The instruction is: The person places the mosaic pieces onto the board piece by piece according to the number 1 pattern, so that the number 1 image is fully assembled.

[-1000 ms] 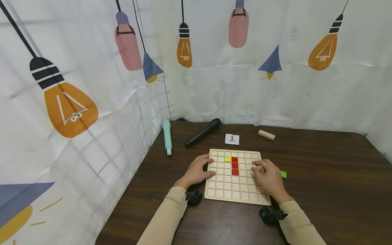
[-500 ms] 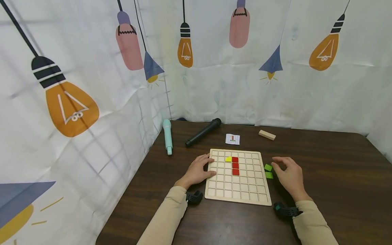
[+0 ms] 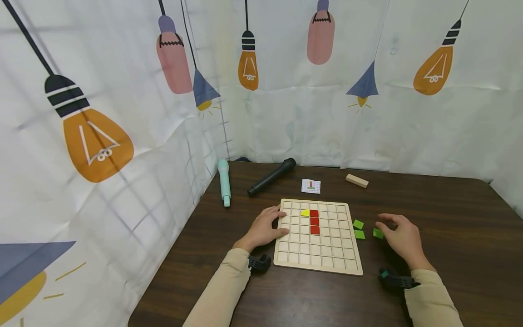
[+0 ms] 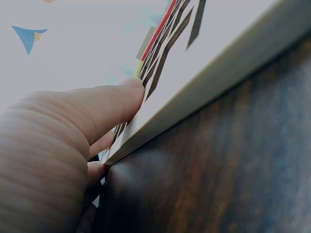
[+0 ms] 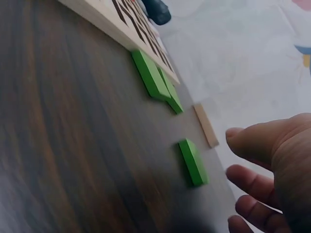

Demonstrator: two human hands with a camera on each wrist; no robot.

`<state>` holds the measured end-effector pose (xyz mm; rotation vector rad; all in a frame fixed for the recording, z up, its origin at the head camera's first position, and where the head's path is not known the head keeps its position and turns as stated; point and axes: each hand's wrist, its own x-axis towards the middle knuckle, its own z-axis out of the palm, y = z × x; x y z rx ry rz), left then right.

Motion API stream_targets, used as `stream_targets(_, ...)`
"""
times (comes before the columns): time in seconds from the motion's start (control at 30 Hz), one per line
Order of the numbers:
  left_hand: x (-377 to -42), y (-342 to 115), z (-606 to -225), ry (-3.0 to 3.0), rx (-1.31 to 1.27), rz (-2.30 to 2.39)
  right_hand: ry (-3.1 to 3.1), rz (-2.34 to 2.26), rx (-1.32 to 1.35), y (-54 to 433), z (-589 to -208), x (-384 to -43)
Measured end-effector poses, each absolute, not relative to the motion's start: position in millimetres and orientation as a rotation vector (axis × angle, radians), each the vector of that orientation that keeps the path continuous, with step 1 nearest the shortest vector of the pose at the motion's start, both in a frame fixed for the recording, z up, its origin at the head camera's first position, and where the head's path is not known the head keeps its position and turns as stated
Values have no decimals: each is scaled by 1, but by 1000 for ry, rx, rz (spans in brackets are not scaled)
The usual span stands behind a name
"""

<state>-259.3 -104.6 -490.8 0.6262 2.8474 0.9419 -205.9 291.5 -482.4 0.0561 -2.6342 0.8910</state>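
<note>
the gridded wooden board (image 3: 304,248) lies on the dark table (image 3: 310,299), red blocks (image 3: 314,221) in its far half. the left hand (image 3: 260,229), unclenched, rests on its left edge. right of it, the right hand (image 3: 403,237), released, is beside three green blocks (image 3: 359,235).

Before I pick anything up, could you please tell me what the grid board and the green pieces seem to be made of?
Grid board: probably wood, matte; its thick edge looks pale tan and bare.
Green pieces: painted wood or plastic, unclear; evenly coloured, smooth-looking faces.
</note>
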Motion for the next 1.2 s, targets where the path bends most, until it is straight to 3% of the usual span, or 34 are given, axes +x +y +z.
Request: stream_targets(1.2, -259, -104, -491, 2852, 633, 940, -2972, 855, 194, 308, -469, -197)
